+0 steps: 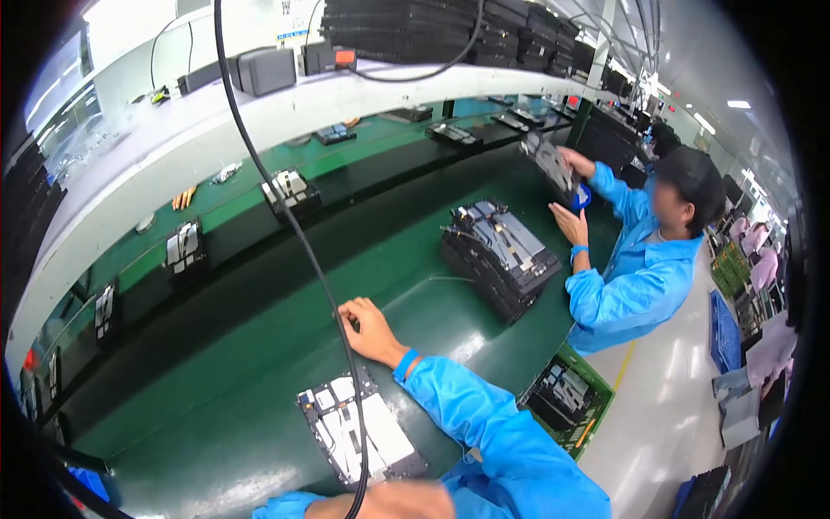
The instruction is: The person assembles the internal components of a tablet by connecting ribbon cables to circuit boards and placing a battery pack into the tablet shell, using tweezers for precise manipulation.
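A flat opened electronic unit [380,428], with a black frame and silver-white panels, lies on the green bench [233,398] in front of me. Just beyond its far edge is my right hand [370,331], its fingers curled together beside a hanging black cable [303,233]. Whatever those fingertips may hold is too small to make out. My left hand [398,502] crosses the lower edge of the picture, close to the unit's near side. It is smeared by motion, and its fingers cannot be read. The cable passes in front of the unit and my left hand.
A stack of similar units [501,251] stands to the right. Beyond it a co-worker in blue [640,259] handles a dark unit [553,169]. A green crate [596,415] holds more units beside the bench. Several units sit along a dark conveyor [233,246] under a white shelf [199,130].
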`<control>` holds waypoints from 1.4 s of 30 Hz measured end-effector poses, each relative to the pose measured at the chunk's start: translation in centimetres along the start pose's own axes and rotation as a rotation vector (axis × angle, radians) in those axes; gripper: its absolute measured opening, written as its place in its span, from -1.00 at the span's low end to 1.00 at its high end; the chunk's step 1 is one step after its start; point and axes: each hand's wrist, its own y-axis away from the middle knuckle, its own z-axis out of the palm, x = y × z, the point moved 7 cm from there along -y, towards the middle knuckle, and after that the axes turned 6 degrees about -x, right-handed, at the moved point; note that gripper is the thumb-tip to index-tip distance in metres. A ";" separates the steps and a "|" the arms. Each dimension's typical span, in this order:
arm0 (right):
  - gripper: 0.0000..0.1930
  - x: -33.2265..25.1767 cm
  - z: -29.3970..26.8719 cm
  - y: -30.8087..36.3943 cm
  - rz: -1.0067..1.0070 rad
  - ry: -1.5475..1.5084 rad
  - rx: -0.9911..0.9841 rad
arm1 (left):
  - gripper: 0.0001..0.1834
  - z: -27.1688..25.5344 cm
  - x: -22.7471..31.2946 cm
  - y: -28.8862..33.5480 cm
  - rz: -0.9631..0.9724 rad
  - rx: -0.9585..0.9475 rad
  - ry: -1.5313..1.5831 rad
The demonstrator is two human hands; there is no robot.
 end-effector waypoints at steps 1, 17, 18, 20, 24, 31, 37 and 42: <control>-0.80 0.0 0.3 0.5 0.023 -0.010 -0.026 | -0.85 -0.6 0.9 0.2 -0.060 0.055 -0.037; -0.78 -0.7 -1.0 1.4 0.031 0.021 -0.022 | -0.48 -1.0 50.8 50.9 -0.998 1.268 -0.634; -0.78 -0.9 -0.7 1.2 0.033 0.023 -0.024 | -0.45 0.5 55.7 54.2 -1.059 1.365 -0.657; -0.78 -1.0 0.5 0.8 0.030 -0.026 -0.044 | -0.34 -0.4 57.7 61.9 -0.714 1.705 -1.059; -0.78 -1.5 0.0 1.4 0.003 0.017 -0.064 | -0.25 -2.0 58.0 69.7 -0.366 1.971 -1.526; -0.75 -1.2 0.0 1.3 0.048 0.031 -0.074 | -0.25 0.3 59.3 72.5 -0.720 1.899 -1.893; -0.77 -1.9 -1.5 1.1 0.037 0.105 -0.058 | -0.18 0.3 57.4 76.1 -1.068 1.699 -2.075; -0.76 -1.1 0.4 1.5 0.016 -0.022 -0.055 | -0.08 4.3 63.1 82.1 -1.387 1.561 -2.239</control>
